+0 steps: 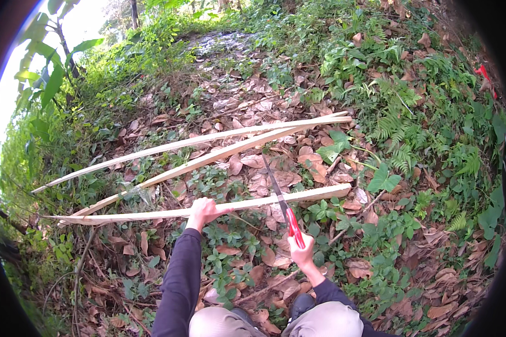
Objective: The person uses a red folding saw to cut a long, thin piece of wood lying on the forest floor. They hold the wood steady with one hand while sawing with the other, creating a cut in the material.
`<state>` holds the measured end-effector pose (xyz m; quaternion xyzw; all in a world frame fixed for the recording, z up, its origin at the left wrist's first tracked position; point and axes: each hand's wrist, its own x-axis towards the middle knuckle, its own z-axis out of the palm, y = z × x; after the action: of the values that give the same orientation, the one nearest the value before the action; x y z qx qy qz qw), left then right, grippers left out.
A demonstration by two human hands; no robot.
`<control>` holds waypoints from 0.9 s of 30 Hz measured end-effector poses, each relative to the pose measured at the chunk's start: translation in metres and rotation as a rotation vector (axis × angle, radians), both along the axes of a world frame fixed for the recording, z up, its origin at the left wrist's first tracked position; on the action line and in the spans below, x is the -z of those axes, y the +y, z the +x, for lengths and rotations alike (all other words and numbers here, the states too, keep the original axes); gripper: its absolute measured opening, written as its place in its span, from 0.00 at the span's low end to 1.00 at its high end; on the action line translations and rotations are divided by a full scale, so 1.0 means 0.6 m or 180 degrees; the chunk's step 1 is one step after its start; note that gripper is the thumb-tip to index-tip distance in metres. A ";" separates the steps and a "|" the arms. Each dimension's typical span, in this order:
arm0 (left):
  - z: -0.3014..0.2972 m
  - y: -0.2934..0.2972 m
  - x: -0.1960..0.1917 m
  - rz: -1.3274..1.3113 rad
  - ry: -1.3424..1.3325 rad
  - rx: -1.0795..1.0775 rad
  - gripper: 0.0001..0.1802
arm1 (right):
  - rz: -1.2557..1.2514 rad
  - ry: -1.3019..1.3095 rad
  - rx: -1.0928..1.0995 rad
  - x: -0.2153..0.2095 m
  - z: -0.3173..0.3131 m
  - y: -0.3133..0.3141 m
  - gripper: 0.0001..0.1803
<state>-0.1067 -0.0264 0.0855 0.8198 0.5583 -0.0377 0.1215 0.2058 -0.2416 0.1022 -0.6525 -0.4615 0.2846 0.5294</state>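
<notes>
I am crouched over a slope of dry brown leaves and low green plants, looking down at my own two arms in dark long sleeves. My left hand (203, 210) is clenched around the nearest wooden strip (208, 210), a long, pale, split length of wood that lies across the ground (410, 269) from left to right in front of me. My grasp sits roughly at the strip's middle, so one half runs away to my left, tapering to a thin point among the weeds, and the other half runs to my right, ending in a blunt squared end near some broad green leaves. My right hand (301, 253) is closed tight on the red handle of a hand saw (280, 201). The handle is just right of my left hand and a little nearer to me; the dark, narrow blade angles up and away from it, crossing over the held strip a short way right of my left hand's grip, with its tip pointing toward the farther strips. I cannot tell whether the blade touches the wood. Two more pale strips (219, 147) lie beyond, well apart from my hands, meeting at their right ends and spreading apart toward the left. My knees in light trousers show at the bottom edge.
</notes>
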 end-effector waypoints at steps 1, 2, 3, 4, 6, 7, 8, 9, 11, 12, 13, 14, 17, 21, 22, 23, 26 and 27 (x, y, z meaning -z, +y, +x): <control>0.000 0.000 0.003 -0.0021 -0.0008 0.0002 0.53 | -0.0051 0.0050 0.0013 -0.002 0.000 -0.029 0.10; -0.003 -0.002 0.001 -0.0026 -0.0002 0.0001 0.54 | -0.0127 0.0254 0.0031 0.003 0.001 -0.046 0.10; -0.002 -0.007 0.002 -0.0037 0.0010 0.0017 0.54 | -0.0205 0.0456 0.0048 0.007 0.003 -0.055 0.10; 0.002 -0.007 0.002 -0.0043 -0.0005 0.0033 0.54 | -0.0138 0.0513 0.0082 0.014 0.006 -0.047 0.10; 0.011 -0.012 -0.004 -0.0027 -0.0026 0.0091 0.54 | -0.0030 0.0352 0.0170 0.025 0.011 0.009 0.11; 0.011 -0.018 -0.005 -0.0024 -0.0019 0.0087 0.54 | -0.0019 0.0286 0.0215 0.031 0.010 0.035 0.12; 0.013 -0.019 -0.007 -0.0006 -0.0040 0.0080 0.54 | -0.0011 0.0258 0.0210 0.034 0.008 0.067 0.12; 0.008 -0.021 -0.007 0.0018 -0.0043 0.0072 0.54 | 0.0006 0.0242 0.0202 0.031 0.004 0.101 0.13; 0.005 -0.021 -0.009 0.0075 -0.0113 0.0054 0.54 | 0.0077 -0.0143 0.0226 0.013 -0.006 0.137 0.14; 0.005 -0.015 -0.012 0.0048 -0.0066 0.0001 0.55 | 0.0130 -0.0196 0.0217 0.003 -0.012 0.139 0.14; 0.002 -0.011 -0.016 0.0066 -0.0041 0.0043 0.55 | 0.0178 -0.0235 0.0193 0.009 -0.016 0.137 0.15; -0.002 -0.006 -0.013 0.0091 -0.0048 0.0051 0.56 | 0.0180 -0.0220 0.0191 0.010 -0.018 0.131 0.15; 0.007 -0.003 -0.012 0.0109 -0.0091 -0.0009 0.56 | -0.0026 0.0081 0.0095 0.023 -0.003 0.052 0.13; 0.006 -0.010 -0.012 0.0109 -0.0085 0.0003 0.54 | -0.0191 0.0432 0.0101 0.025 0.003 -0.060 0.10; 0.006 -0.015 -0.010 0.0102 -0.0048 0.0004 0.54 | -0.0256 0.0662 0.0112 0.018 0.001 -0.056 0.11; 0.008 -0.019 -0.007 0.0116 -0.0021 0.0015 0.54 | -0.0301 0.0884 0.0129 0.006 -0.002 -0.048 0.11; 0.022 -0.032 -0.009 0.0232 -0.0165 0.0123 0.54 | -0.0046 0.0148 0.0216 0.061 0.019 0.038 0.12; 0.013 -0.035 -0.011 0.0196 -0.0178 0.0118 0.54 | -0.0014 0.0220 0.0222 0.042 0.005 0.070 0.12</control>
<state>-0.0987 -0.0476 0.0923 0.8341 0.5403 0.0002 0.1110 0.2089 -0.1993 0.0769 -0.6591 -0.4193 0.2894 0.5532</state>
